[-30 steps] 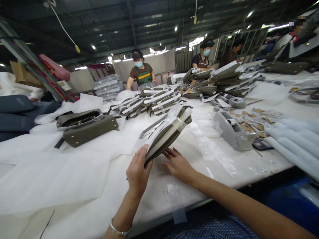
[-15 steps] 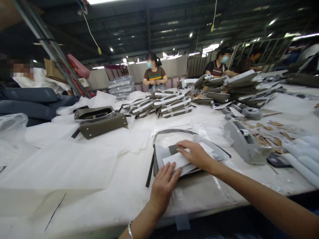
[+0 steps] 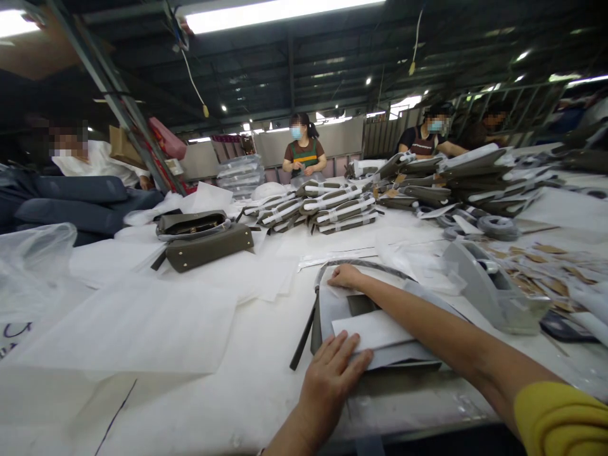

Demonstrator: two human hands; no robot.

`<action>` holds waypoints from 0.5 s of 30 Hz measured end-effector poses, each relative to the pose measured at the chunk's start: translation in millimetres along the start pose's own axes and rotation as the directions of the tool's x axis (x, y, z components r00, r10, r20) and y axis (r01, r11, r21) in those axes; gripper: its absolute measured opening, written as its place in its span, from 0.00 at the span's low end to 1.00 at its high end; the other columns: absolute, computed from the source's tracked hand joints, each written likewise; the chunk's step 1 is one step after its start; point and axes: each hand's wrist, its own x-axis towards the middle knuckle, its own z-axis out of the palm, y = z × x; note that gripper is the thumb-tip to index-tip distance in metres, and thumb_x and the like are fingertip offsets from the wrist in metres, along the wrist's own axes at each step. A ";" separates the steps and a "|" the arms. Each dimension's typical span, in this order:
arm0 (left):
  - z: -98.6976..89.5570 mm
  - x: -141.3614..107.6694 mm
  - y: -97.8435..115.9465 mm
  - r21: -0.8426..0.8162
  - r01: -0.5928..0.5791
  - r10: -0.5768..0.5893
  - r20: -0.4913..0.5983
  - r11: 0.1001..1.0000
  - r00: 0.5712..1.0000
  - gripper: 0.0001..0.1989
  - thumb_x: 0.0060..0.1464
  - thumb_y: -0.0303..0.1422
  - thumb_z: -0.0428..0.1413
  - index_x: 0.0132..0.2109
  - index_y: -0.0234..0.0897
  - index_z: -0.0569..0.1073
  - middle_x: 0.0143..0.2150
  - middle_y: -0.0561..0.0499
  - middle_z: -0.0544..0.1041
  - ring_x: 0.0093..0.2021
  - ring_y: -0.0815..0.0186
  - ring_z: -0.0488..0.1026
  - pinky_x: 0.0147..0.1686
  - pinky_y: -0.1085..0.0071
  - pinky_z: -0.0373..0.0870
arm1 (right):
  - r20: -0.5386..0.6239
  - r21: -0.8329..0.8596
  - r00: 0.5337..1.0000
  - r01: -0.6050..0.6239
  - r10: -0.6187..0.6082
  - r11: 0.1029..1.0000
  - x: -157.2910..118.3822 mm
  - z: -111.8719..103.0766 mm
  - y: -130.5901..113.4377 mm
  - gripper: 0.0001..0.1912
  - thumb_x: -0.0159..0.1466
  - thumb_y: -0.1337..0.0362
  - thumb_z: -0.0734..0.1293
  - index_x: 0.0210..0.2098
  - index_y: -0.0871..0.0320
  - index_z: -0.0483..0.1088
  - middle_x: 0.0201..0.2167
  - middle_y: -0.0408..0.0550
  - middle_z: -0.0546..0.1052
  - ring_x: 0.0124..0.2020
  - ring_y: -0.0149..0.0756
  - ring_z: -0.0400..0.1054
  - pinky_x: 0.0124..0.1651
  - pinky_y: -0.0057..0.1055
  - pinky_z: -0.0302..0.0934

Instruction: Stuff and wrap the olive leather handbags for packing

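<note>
An olive handbag (image 3: 314,342) lies on the table in front of me, partly covered by pale wrapping sheets. A folded white strip (image 3: 380,329) crosses it. My left hand (image 3: 332,377) rests on the near left corner of the bag and strip, fingers stretched out and flat. Farther back, my right hand (image 3: 346,278) is closed in a pinch beside the bag's wrapped handle (image 3: 375,264). What sits between its fingertips, if anything, is too small to make out. A dark strap (image 3: 304,335) hangs off the bag's left side.
A grey tape dispenser (image 3: 494,294) stands to the right, near scattered brown tags (image 3: 546,259). Wrapped bags (image 3: 342,206) are stacked beyond. White sheets (image 3: 137,323) and two unwrapped olive bags (image 3: 209,244) lie left. Co-workers (image 3: 304,152) are across the table.
My right hand has left the folded white strip and moved to the far side, near the handle, its fingers now pinched. My left hand stays on the bag. The camera view has shifted.
</note>
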 end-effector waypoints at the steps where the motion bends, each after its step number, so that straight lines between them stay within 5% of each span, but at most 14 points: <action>1: 0.7 -0.6 0.1 -0.001 0.002 -0.002 0.005 1.000 1.000 0.16 0.67 0.28 0.48 0.56 0.45 0.74 0.59 0.51 0.74 0.61 0.60 0.70 0.57 0.62 0.73 | 0.007 0.071 1.000 -0.001 0.001 0.997 -0.5 0.1 1.9 0.12 0.68 0.57 0.66 0.42 0.62 0.72 0.40 0.47 0.76 0.38 0.34 0.73 0.42 0.36 0.71; 9: 2.5 -3.7 3.3 -0.001 0.023 -0.023 0.040 1.000 0.999 0.17 0.67 0.28 0.49 0.58 0.45 0.72 0.61 0.50 0.73 0.62 0.59 0.69 0.57 0.59 0.73 | 0.017 0.619 0.990 0.100 -0.141 0.779 -20.8 -12.0 0.6 0.10 0.66 0.61 0.67 0.32 0.59 0.67 0.33 0.49 0.80 0.35 0.31 0.76 0.40 0.27 0.70; 12: 4.2 -4.0 4.1 0.004 0.029 -0.030 0.023 1.000 0.999 0.17 0.67 0.28 0.47 0.58 0.45 0.73 0.60 0.50 0.73 0.61 0.59 0.70 0.56 0.59 0.73 | 0.007 0.710 0.978 0.142 -0.208 0.690 -36.4 -16.5 0.2 0.08 0.63 0.62 0.70 0.37 0.59 0.69 0.37 0.51 0.81 0.39 0.34 0.77 0.46 0.30 0.70; 15: 4.5 -3.3 4.4 0.010 0.028 -0.029 0.022 1.000 0.999 0.18 0.67 0.27 0.48 0.58 0.45 0.72 0.60 0.50 0.73 0.61 0.59 0.70 0.57 0.59 0.73 | -0.004 0.746 0.962 0.185 -0.273 0.640 -56.5 -18.5 4.4 0.18 0.59 0.62 0.73 0.47 0.59 0.71 0.40 0.51 0.81 0.43 0.35 0.76 0.51 0.33 0.68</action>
